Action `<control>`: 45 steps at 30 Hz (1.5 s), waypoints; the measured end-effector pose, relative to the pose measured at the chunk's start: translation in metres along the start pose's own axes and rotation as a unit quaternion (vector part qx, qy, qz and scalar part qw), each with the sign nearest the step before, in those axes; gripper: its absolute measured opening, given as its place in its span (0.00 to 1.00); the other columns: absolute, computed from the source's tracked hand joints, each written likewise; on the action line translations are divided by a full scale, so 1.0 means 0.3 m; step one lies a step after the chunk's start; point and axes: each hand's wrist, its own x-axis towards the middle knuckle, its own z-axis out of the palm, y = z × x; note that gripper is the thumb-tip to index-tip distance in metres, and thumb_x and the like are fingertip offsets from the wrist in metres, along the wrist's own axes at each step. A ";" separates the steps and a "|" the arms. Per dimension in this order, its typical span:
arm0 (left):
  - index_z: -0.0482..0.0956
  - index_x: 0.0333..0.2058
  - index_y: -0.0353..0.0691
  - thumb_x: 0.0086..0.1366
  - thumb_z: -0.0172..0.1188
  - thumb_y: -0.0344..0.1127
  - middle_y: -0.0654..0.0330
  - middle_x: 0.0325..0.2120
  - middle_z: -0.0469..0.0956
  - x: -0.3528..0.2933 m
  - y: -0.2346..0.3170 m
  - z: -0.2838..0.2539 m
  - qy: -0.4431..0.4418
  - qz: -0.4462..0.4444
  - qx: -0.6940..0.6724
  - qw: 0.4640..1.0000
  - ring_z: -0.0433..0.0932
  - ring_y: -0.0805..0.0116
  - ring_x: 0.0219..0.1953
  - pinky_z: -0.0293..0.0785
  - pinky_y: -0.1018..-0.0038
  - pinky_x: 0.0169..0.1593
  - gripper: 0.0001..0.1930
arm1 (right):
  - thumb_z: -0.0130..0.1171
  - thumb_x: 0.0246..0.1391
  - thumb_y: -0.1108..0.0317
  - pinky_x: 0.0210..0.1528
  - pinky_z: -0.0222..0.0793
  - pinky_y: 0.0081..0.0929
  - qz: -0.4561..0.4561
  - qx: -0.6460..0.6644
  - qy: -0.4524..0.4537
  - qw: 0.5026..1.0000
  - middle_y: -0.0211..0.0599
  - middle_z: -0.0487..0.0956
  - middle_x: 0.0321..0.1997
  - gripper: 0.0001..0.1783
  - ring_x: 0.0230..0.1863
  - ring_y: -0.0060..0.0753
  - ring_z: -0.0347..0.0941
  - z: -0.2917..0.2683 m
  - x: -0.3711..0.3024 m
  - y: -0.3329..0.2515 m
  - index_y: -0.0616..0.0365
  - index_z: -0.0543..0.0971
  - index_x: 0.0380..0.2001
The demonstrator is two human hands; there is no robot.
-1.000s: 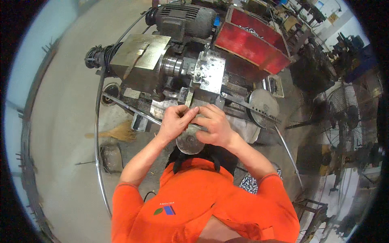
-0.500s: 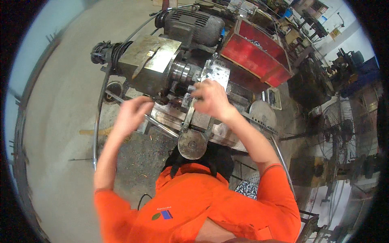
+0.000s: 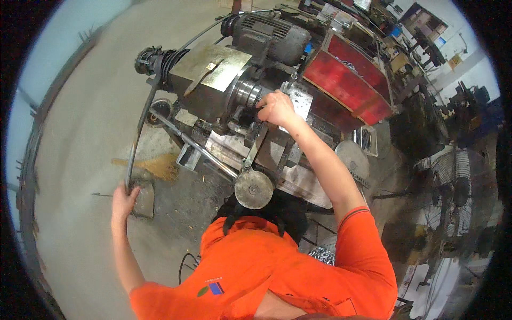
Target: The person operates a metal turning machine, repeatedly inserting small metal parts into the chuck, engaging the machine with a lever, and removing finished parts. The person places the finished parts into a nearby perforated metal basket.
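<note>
My left hand (image 3: 125, 200) is out to the left, closed round the lower end of a long metal lever (image 3: 140, 120) that runs up to the rear of a lathe headstock (image 3: 205, 80). At the lathe's spindle, my right hand (image 3: 277, 109) reaches in beside the shiny round chuck (image 3: 248, 93). Its fingers are curled, and what they hold, if anything, is hidden. Close below that hand a flat metal bar (image 3: 257, 143) slants toward a round handwheel (image 3: 254, 189) in front of my body.
Behind the lathe sits an electric motor (image 3: 272, 37). A red metal bin (image 3: 346, 74) with small parts stands at the back right. A broom head (image 3: 157, 166) lies on the floor at left, a fan (image 3: 450, 181) stands at right, and shiny metal parts (image 3: 322, 255) lie beside my right side.
My left hand has moved from in front of the headstock down and left onto the lever. My right hand stays by the chuck, its fingers now more curled. The view has shifted slightly.
</note>
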 end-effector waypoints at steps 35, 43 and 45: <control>0.69 0.49 0.41 0.49 0.62 0.48 0.51 0.38 0.77 0.370 0.117 0.755 -0.177 0.119 0.171 0.962 0.77 0.52 0.41 0.73 0.61 0.44 0.30 | 0.54 0.29 0.72 0.47 0.67 0.32 0.066 0.065 0.155 0.984 0.45 0.76 0.45 0.20 0.45 0.47 0.72 -0.201 -0.566 0.175 0.61 0.80 0.33; 0.76 0.44 0.53 0.52 0.61 0.46 0.58 0.37 0.79 0.576 0.168 0.643 -0.206 0.210 0.385 0.875 0.77 0.60 0.42 0.73 0.65 0.42 0.19 | 0.53 0.32 0.76 0.44 0.69 0.28 0.285 0.096 0.166 0.939 0.45 0.78 0.40 0.19 0.39 0.44 0.76 -0.123 -1.084 0.435 0.63 0.79 0.34; 0.77 0.44 0.52 0.53 0.61 0.48 0.57 0.36 0.79 0.557 0.140 0.627 -0.181 0.195 0.321 0.909 0.77 0.58 0.41 0.73 0.64 0.42 0.20 | 0.55 0.30 0.69 0.50 0.67 0.33 0.346 0.046 0.172 0.921 0.45 0.77 0.45 0.24 0.46 0.48 0.73 -0.083 -1.209 0.517 0.61 0.79 0.38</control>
